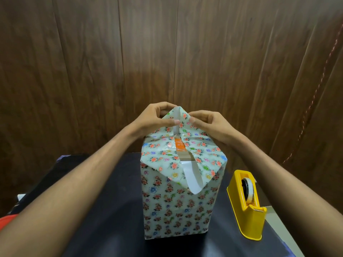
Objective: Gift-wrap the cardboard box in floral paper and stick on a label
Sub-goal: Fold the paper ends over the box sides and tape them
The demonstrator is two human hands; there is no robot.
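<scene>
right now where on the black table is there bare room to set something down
Bare black table lies left of the wrapped box, under the left forearm, and in front of the box toward the camera. A narrower strip runs between the box and the yellow tape dispenser. The right edge beside the dispenser is crowded.

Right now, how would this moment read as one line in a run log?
step: folding far top flap | left hand: pinching flap | right hand: pinching flap | box: upright, near flap untaped | tape dispenser: right, untouched

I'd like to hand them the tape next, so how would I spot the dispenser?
Start at the tall box wrapped in floral paper on the dark table. Right of it stands the tape dispenser, the only plain bright yellow thing there, with a tape roll inside.
</scene>
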